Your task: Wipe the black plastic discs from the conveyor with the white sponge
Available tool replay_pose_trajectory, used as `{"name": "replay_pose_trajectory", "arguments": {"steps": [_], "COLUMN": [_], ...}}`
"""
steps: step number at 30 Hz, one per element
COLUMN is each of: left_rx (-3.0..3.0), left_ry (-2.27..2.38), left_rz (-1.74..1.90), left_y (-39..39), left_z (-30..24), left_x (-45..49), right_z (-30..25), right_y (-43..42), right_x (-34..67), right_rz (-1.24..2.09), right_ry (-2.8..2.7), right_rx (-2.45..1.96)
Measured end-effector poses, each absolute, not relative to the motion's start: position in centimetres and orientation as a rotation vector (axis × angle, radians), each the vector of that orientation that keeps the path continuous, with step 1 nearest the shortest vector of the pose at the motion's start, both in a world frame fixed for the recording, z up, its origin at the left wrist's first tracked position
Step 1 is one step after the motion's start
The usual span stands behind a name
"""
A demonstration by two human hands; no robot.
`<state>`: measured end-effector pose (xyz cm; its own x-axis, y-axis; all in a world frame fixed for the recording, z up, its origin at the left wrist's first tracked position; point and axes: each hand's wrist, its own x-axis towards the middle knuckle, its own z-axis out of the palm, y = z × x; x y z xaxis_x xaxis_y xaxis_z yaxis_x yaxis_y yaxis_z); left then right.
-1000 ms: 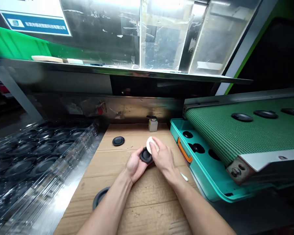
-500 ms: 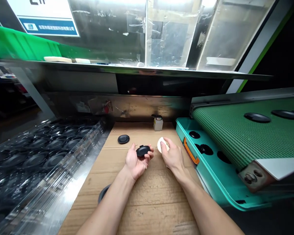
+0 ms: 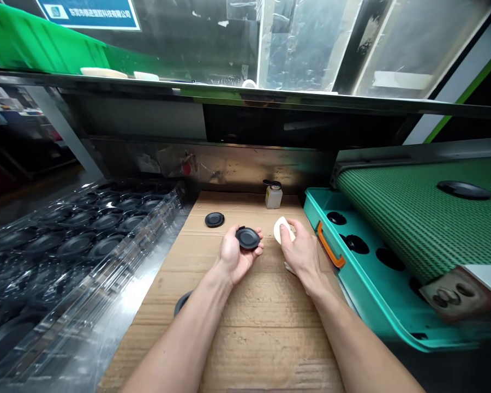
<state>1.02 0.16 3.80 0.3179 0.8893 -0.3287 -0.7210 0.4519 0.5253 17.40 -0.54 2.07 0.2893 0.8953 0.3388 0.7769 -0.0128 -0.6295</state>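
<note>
My left hand (image 3: pixel 234 256) holds a round black plastic lid (image 3: pixel 247 238) in its fingers, tilted so its face shows. To the right of it, my right hand (image 3: pixel 300 248) pinches a white round pad (image 3: pixel 283 229), apart from the held piece. Both hands are above a cardboard sheet (image 3: pixel 265 349). A second black lid (image 3: pixel 215 219) lies flat on the cardboard, beyond my left hand. Another dark round piece (image 3: pixel 183 302) is partly hidden behind my left forearm. A small bottle (image 3: pixel 274 196) with a dark top stands at the cardboard's far edge.
Clear plastic trays (image 3: pixel 106 240) filled with black lids stand at left. On the right, a teal bin (image 3: pixel 354 289) with an orange latch holds several black pieces beneath the end of a green conveyor belt (image 3: pixel 413 202). A metal shelf (image 3: pixel 229 94) crosses above, carrying a green crate (image 3: pixel 45 41).
My left hand has turned the black lid so more of its face shows. The view has shifted down and slightly left. A black piece on the belt has moved relative to the belt's edge.
</note>
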Motion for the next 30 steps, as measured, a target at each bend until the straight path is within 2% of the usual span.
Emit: {"name": "replay_pose_trajectory", "arguments": {"steps": [5,7,18,23,25,27,30], "left_rx": [0.859,1.01,0.828,0.736,0.568,0.45,0.363], "left_ry": [0.798,0.79,0.694,0.738,0.752,0.678,0.539], "left_rz": [1.546,1.624,1.603,1.559,1.466,1.348,1.263], "left_y": [-1.0,-1.9,-2.7,-1.8,-1.2,-0.7,-0.1], "left_z": [3.5,3.7,4.3,2.6,2.2,2.1,2.4], "left_x": [2.4,2.9,3.4,4.0,3.9,3.4,2.6], "right_z": [2.3,2.2,2.2,1.8,1.6,1.6,1.7], "right_y": [-0.5,-0.5,0.3,-0.9,-1.8,-2.4,-2.1], "right_x": [17.6,17.6,18.5,15.0,13.4,12.6,13.7], "right_rz": [0.214,0.226,0.237,0.76,0.848,0.787,0.557], "right_ry": [-1.499,-1.498,-1.378,-1.325,-1.419,-1.555,-1.633], "right_rx": [-1.814,-1.802,-1.682,-1.419,-1.33,-1.29,-1.476]}}
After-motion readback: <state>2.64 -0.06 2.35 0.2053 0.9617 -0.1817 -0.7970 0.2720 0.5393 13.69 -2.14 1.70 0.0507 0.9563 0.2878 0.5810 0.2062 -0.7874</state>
